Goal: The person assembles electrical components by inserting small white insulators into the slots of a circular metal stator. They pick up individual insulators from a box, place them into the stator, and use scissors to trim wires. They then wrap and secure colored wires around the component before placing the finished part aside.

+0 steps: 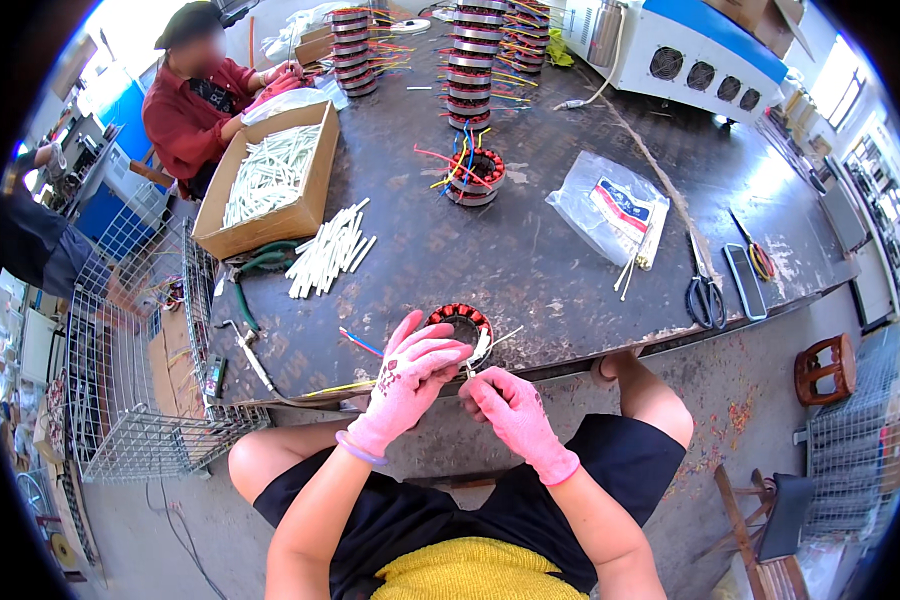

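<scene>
Close to the table's near edge lies a ring-shaped motor stator (477, 318) with red windings, partly covered by my gloved hands. My left hand (410, 380), in a pink glove, reaches over its near left side with the fingers stretched out and apart. At the stator's near edge my right hand (511, 408), also in pink, pinches with thumb and forefinger; what sits between the tips is too small to name. A thin white strip (508, 334) sticks out to the stator's right. Blue and red wires (360, 341) and a yellow wire (345, 388) extend left of my left hand.
Beyond stand another stator (475, 178) and stator stacks (470, 75). A carton (305, 205) of white tubes, a loose tube pile (332, 248), green-handled pliers (245, 300) and a soldering iron (255, 362) lie left; a plastic bag (590, 215), scissors (705, 300) and phone (745, 282) right. A co-worker (195, 110) sits far left.
</scene>
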{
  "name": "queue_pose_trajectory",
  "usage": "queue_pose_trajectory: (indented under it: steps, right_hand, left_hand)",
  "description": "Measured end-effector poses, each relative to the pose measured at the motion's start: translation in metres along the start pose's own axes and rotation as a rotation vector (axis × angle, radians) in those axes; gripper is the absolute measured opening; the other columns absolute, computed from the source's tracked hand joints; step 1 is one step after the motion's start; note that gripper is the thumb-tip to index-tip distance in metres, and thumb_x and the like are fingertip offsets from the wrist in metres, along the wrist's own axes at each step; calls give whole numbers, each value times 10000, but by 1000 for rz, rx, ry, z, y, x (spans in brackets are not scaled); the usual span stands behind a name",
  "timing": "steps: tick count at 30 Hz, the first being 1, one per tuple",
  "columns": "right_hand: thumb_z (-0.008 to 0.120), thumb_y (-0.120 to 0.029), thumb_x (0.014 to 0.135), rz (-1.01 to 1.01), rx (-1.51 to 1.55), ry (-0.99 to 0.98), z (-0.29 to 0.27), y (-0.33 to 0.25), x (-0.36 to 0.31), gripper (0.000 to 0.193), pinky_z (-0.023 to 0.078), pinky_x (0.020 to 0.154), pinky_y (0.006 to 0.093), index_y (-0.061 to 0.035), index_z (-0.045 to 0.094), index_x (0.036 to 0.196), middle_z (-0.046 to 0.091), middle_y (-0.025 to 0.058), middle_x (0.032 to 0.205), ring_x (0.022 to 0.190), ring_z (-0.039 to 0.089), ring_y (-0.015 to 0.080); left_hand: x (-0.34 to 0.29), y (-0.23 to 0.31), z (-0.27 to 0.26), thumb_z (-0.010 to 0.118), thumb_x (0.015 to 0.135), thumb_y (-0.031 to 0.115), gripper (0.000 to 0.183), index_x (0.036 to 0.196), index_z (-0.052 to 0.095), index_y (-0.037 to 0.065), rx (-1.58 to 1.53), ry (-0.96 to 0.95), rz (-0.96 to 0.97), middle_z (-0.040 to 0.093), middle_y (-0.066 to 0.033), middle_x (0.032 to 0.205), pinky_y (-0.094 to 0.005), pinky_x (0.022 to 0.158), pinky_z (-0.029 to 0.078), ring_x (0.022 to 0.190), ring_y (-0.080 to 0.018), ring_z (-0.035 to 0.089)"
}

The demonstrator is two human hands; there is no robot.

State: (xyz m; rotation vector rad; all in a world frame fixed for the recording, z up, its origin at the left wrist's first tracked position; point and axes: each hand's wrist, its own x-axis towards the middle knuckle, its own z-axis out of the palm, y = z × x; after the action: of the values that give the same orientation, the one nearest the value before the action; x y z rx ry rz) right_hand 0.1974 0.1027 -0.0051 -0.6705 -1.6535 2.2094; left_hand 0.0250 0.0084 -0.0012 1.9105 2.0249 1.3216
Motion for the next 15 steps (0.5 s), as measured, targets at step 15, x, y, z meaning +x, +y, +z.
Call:
queue_pose_trajectory:
  steps: [15]
  right_hand:
    - [580, -299, 1009, 134, 111, 58, 8, 0, 21, 273, 368, 532, 203, -61, 660, 901, 605, -54, 749, 591, 470, 24]
  left_hand:
    - [0, 0, 1, 689, 797, 11, 282, 1056, 723, 120, -68, 6, -25, 721, -22, 1063, -504, 1179, 295, 1200, -254, 616]
